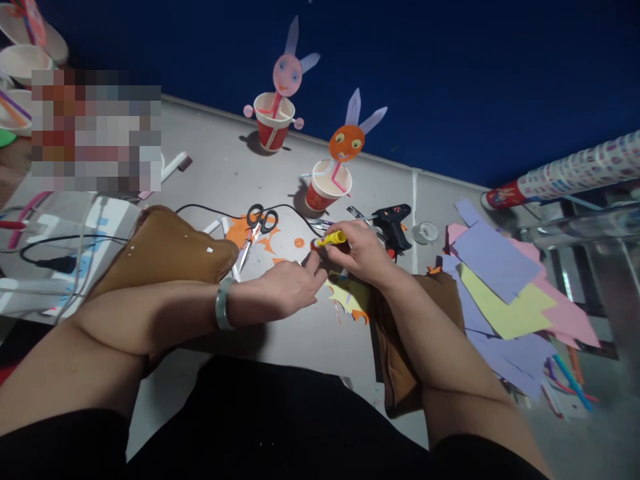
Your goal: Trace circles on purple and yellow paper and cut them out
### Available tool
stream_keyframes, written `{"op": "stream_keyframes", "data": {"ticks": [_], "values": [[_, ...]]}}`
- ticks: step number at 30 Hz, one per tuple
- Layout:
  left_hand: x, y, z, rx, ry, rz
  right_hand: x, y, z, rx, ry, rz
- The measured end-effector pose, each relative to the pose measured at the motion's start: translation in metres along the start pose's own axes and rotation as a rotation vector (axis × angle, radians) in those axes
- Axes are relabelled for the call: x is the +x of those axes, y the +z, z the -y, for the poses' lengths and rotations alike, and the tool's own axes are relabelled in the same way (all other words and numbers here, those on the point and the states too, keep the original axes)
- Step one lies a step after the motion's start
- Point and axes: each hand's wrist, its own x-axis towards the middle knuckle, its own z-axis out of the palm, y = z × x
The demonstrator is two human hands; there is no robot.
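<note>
We see a smooth grey table (210,180). Long nested stack of patterned paper cups (580,163) lies sideways at right. Flat sheets of coloured paper (500,257), purple, yellow, pink, overlap below it. Soft brown cushion (170,250) under the left forearm, another brown cushion (445,300) beneath the right. Two red paper cups stand upright at the back: the farther cup (270,137) holds a bent-straw figure with round pink head and pointed pale ears; the nearer cup (321,198) holds one with an orange head.

Right hand (363,252) pinches a yellow marker (337,237) between thumb and fingers, tip angled toward the left fingertips. Left hand (287,290): fingers close together, bent down near the tip; we can't tell if they grip anything. Black plastic glue gun (395,225) beyond the right hand; metal scissors (256,230), handles black, over jagged orange scraps (237,233). Smallest: an orange paper disc (299,243), flat, just beside the hands.
</note>
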Motion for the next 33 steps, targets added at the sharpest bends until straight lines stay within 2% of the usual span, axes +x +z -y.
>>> {"op": "stream_keyframes", "data": {"ticks": [5, 14, 19, 24, 29, 33], "values": [[0.001, -0.01, -0.002, -0.045, -0.037, 0.073, -0.001, 0.002, -0.001, -0.023, -0.008, 0.016], [0.0, -0.006, 0.0, -0.024, 0.012, 0.035, 0.0, 0.009, -0.006, -0.088, -0.151, 0.02], [-0.001, -0.01, 0.0, -0.026, 0.011, 0.063, 0.001, 0.015, -0.007, -0.12, -0.237, 0.016], [-0.001, -0.006, 0.003, -0.016, 0.037, 0.031, 0.002, 0.018, -0.006, -0.121, -0.237, -0.031], [-0.001, -0.001, 0.004, 0.008, 0.045, 0.017, 0.001, 0.004, -0.008, -0.026, -0.171, -0.138], [-0.001, -0.002, 0.003, 0.027, 0.051, 0.018, -0.001, -0.002, -0.011, -0.041, -0.189, -0.108]]}}
